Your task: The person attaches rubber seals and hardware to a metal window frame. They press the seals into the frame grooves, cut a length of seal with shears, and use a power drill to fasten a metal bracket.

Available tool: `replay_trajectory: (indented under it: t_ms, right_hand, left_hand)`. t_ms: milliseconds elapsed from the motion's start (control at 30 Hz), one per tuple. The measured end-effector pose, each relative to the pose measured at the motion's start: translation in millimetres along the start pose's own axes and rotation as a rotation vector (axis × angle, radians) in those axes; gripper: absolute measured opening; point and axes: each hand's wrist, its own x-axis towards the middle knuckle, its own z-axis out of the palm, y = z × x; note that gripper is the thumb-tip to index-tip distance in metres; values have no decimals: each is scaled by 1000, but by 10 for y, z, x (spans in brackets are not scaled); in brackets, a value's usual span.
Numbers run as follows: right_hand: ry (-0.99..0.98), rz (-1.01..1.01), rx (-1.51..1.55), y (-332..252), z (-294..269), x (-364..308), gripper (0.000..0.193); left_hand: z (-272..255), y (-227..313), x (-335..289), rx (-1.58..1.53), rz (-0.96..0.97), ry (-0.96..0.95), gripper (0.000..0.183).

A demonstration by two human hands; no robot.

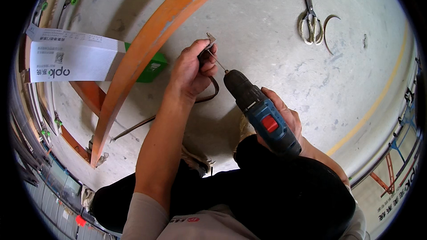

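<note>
My left hand (189,71) is closed around a small grey metal fitting (211,40), pinched between thumb and fingers. A thin dark strip (216,88) curves out below that hand and runs left toward the floor; whether it joins the fitting is hidden by my fingers. Wrapped in my right hand (288,118) is a blue and black cordless drill (262,109) with a red switch on top. Its long thin bit (217,60) points up and left, its tip at the fitting beside my left fingers. I cannot tell if the bit is turning.
A curved orange beam (133,58) arches over the floor at left. Behind it lie a white printed carton (75,58) and a green box (153,67). Scissors with wrapped handles (310,20) and a thin curved strip (326,35) lie at far right. A yellow line (369,111) crosses the floor.
</note>
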Motion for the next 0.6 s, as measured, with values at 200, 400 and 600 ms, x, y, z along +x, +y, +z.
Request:
replay_trajectory:
  t_ms: [200,400,600]
  right_hand:
    - [-30,9,20,-27,-26,25,77]
    - [-72,-57,6,-1,-47,31,79]
    - [-43,-21,41,57,-19,-32,78]
  left_hand:
    - [83,146,-35,103,-67,-59,34]
    - [150,133,-61,181,-60,-53,40]
    - [153,71,-47,88,-90,-86,37]
